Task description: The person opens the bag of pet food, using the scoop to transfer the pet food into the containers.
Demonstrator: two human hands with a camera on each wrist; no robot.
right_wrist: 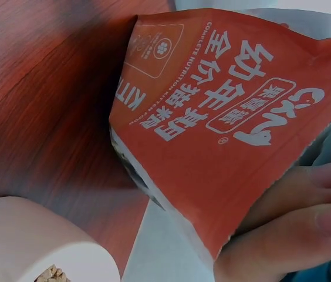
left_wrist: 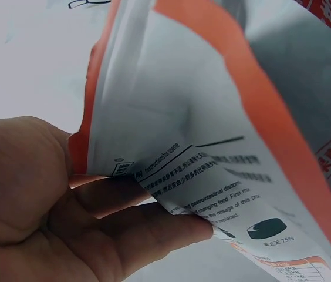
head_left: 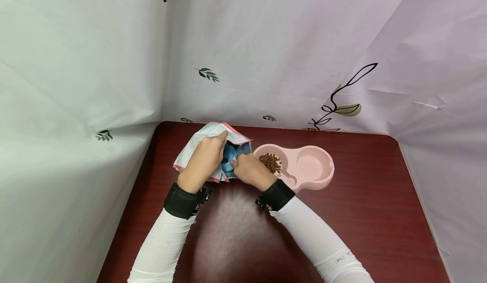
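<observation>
A kitten food bag (head_left: pixel 198 141) lies on its side, white on its printed back and red on its front (right_wrist: pixel 230 117). My left hand (head_left: pixel 207 152) grips the bag's upper edge near the opening; in the left wrist view the thumb is hidden behind the bag (left_wrist: pixel 154 106). At the mouth of the bag a blue scoop (head_left: pixel 228 153) shows its round cup. My right hand (head_left: pixel 249 169) holds the scoop, its fingers (right_wrist: pixel 294 229) curled beside the bag's red edge. What lies deeper in the bag is hidden.
Just right of the bag stands a pink double pet bowl (head_left: pixel 298 164). Its left hollow holds brown kibble (head_left: pixel 271 162); the right one shows a bare bottom. The dark red table (head_left: pixel 365 215) meets patterned white cloth (head_left: pixel 266 63) at the back and sides.
</observation>
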